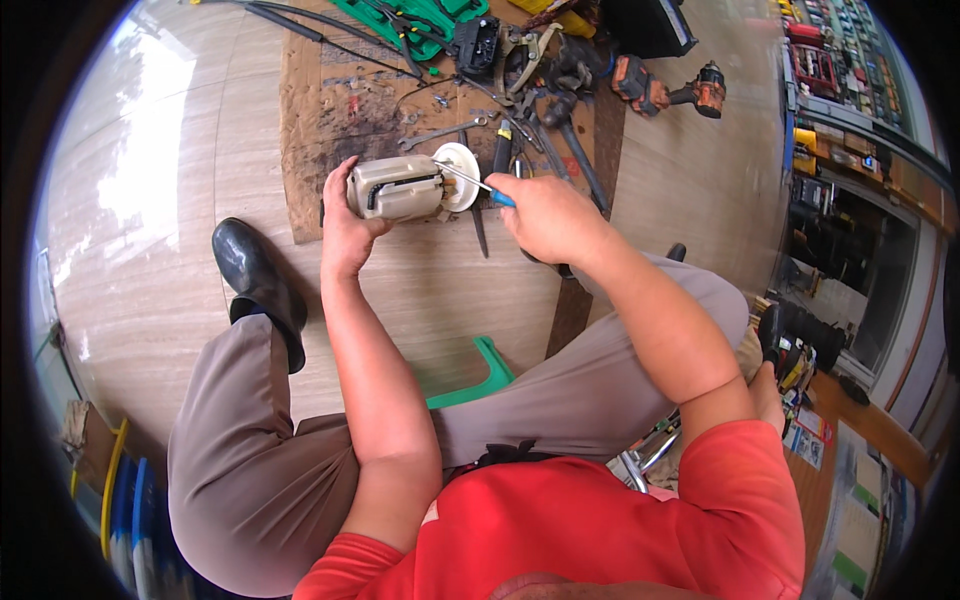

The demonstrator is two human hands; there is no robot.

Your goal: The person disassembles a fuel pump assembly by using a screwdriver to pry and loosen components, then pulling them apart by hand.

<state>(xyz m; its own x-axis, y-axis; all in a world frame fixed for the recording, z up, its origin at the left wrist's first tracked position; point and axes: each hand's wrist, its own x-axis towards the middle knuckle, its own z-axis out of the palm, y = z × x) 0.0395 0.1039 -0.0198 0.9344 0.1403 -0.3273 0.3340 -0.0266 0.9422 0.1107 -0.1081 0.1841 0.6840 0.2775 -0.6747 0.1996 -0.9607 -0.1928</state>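
A pale wood-grain floor (180, 200) fills the view, with a stained sheet of cardboard (320, 110) laid on it. At far left a black shoe (255, 280) rests on the floor beside the person's grey-trousered leg. The left hand (345, 225) is wrapped around the near end of a beige plastic cylinder housing (395, 187), holding it on its side above the cardboard's near edge; its round white cap (460, 175) faces right. The right hand (545, 215) is closed around the blue handle of a thin screwdriver (470, 182), whose metal shaft lies across the white cap. Beyond, wrenches and pliers (520, 110) lie scattered beside a green tool tray (420, 20), and an orange cordless drill (670, 92) lies further right.
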